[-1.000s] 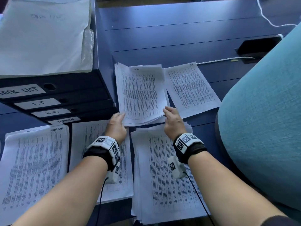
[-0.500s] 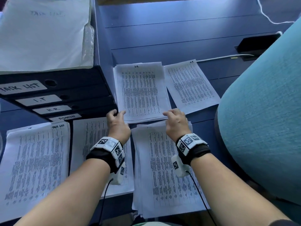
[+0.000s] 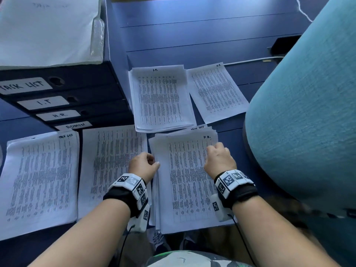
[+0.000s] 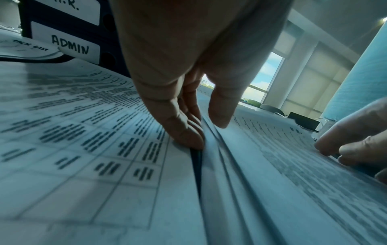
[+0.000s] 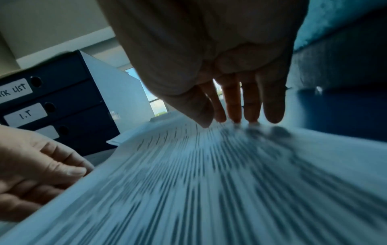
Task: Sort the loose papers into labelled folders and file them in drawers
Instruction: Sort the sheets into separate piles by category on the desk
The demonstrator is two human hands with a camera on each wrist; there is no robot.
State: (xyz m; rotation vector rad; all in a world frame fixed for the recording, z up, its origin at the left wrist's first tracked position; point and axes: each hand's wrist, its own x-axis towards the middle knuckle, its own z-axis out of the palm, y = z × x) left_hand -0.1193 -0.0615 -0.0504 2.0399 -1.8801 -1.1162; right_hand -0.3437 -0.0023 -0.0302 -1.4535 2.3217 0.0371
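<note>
While both hands work at the thick stack of printed white papers [image 3: 189, 182] lying nearest the person on the dark blue tabletop [image 3: 202, 35], the left hand [image 3: 143, 166] curls its fingers [image 4: 184, 131] against the stack's left edge, thumb resting just above the top sheet; it grips that edge loosely. The right hand [image 3: 219, 160] rests its fingertips [image 5: 236, 116] on the top sheet, headed "H.R.", with fingers bent down and nothing enclosed in them. Just beyond lies a second pile of white printed sheets headed "I.T." [image 3: 161, 99], and beside it on the right a single printed sheet marked "H.R." [image 3: 217, 93]. Left of the stack lie a pile of white printed sheets [image 3: 113, 166] and, further left, a white pile headed "Task List" [image 3: 40, 182]. A dark blue drawer unit with white labels [image 3: 63, 99] stands at the left, reading Task List, I.T, H.R. and Admin from top to bottom. A teal upholstered chair [image 3: 308, 122] fills the right side.
</note>
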